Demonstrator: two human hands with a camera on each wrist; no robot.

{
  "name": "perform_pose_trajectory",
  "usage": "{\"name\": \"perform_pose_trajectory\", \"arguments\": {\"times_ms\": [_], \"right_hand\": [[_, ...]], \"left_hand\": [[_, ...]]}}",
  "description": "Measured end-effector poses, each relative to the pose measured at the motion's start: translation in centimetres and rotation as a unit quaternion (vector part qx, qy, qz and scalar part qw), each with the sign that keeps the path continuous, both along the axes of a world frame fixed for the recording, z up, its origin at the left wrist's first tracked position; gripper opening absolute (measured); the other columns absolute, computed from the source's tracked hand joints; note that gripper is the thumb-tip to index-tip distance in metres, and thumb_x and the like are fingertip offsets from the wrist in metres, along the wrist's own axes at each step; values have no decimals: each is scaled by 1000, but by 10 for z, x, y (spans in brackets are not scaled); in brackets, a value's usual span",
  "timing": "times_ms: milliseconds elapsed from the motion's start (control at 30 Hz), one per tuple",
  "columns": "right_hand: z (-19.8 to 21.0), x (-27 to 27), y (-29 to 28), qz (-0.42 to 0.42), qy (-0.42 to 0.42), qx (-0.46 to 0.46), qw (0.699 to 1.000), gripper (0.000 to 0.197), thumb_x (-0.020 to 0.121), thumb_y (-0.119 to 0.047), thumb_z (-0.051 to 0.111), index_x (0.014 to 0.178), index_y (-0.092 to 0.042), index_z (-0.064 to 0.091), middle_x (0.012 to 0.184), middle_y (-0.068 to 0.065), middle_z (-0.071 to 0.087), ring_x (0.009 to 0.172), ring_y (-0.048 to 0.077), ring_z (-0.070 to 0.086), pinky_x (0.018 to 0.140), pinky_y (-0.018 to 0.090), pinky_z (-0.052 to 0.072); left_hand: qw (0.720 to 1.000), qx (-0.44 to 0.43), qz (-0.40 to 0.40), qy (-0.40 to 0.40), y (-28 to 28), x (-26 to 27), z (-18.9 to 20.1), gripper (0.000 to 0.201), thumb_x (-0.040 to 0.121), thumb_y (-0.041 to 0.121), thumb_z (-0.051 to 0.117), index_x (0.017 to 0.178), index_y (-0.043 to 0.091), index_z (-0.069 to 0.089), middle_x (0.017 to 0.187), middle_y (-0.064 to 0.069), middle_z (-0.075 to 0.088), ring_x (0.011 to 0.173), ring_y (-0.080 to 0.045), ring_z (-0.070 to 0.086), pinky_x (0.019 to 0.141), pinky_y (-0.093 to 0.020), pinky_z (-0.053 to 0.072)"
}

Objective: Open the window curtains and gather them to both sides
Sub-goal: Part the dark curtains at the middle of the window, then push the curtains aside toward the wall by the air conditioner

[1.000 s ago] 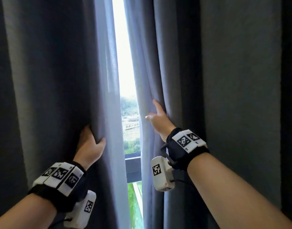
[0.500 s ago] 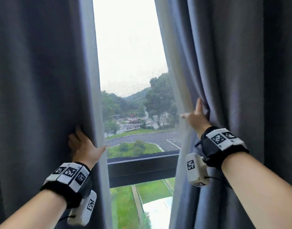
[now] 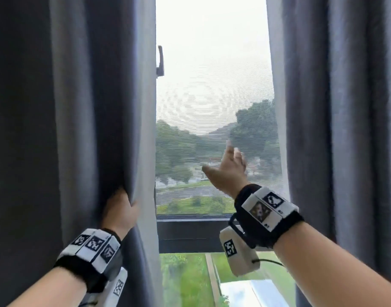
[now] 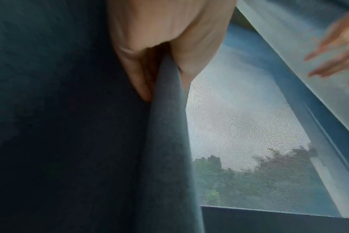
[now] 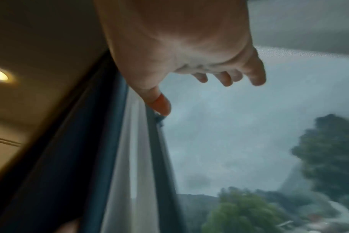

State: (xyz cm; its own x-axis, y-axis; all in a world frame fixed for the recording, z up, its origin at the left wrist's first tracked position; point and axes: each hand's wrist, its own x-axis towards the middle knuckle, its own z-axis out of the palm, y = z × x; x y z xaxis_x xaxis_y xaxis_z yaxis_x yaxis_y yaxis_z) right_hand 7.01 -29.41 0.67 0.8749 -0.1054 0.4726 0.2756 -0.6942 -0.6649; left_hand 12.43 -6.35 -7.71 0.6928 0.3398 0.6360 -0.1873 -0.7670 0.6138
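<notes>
Curtains hang parted, one to each side of the window [image 3: 212, 85], with a bright gap between them. Left curtain [image 3: 79, 107] has its inner edge gathered in the left hand [image 3: 120, 212], whose fingers and thumb pinch a fold of the grey cloth; the left wrist view shows the fold [image 4: 165, 110] clamped between thumb and fingers. Right curtain [image 3: 334, 107] hangs free along the right side of the pane. The right hand [image 3: 227, 171] is raised in the gap, fingers spread and relaxed, holding nothing and apart from the right curtain. A window handle [image 3: 160, 60] shows just beside the left curtain's edge. Below the gap runs the dark sill [image 3: 190, 233]. Both wrists carry black bands with white marker tags. Outside lie trees, lawn and a pale sky.
</notes>
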Motion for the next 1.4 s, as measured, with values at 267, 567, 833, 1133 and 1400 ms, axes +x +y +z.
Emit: {"name": "perform_pose_trajectory", "arguments": {"times_ms": [267, 567, 833, 1133, 1400], "right_hand": [[76, -4, 98, 234, -20, 97, 967, 118, 71, -68, 61, 149, -15, -10, 160, 13, 6, 146, 30, 12, 118, 44, 15], [97, -24, 206, 403, 82, 116, 904, 142, 43, -87, 60, 146, -29, -19, 161, 5, -1, 145, 34, 10, 113, 61, 16], [95, -97, 267, 633, 114, 108, 758, 144, 38, -79, 61, 148, -27, -17, 161, -1, 4, 145, 21, 18, 116, 51, 21], [97, -132, 273, 657, 79, 73, 746, 102, 76, -70, 48, 149, -30, -11, 161, -5, -7, 147, 22, 4, 117, 48, 10], [93, -107, 270, 566, 71, 64, 819, 109, 67, -69, 64, 149, -30, 4, 159, -3, 11, 145, 21, 16, 114, 49, 22]], "left_hand": [[997, 21, -26, -68, 73, -88, -7, 8, 80, 16, 71, 75, 11, 66, 64, 6, 59, 66, -19, 57, 55, -11, 38], [995, 35, 46, -82, 148, -200, 4, 19, 82, 22, 68, 65, 22, 59, 59, 1, 61, 59, -12, 60, 50, -15, 40], [994, -103, 28, -4, 140, -245, -15, 65, 50, 54, 81, 105, 47, 46, 113, 9, 55, 99, -7, 59, 81, -27, 56], [986, -146, -59, -62, 125, -218, -7, 75, 52, 32, 88, 115, 35, 47, 113, 2, 60, 107, -13, 59, 77, -22, 54], [972, -187, 94, -111, 156, -181, -7, 24, 72, 15, 71, 94, 16, 62, 83, 7, 66, 85, -19, 65, 63, -22, 46]]}}
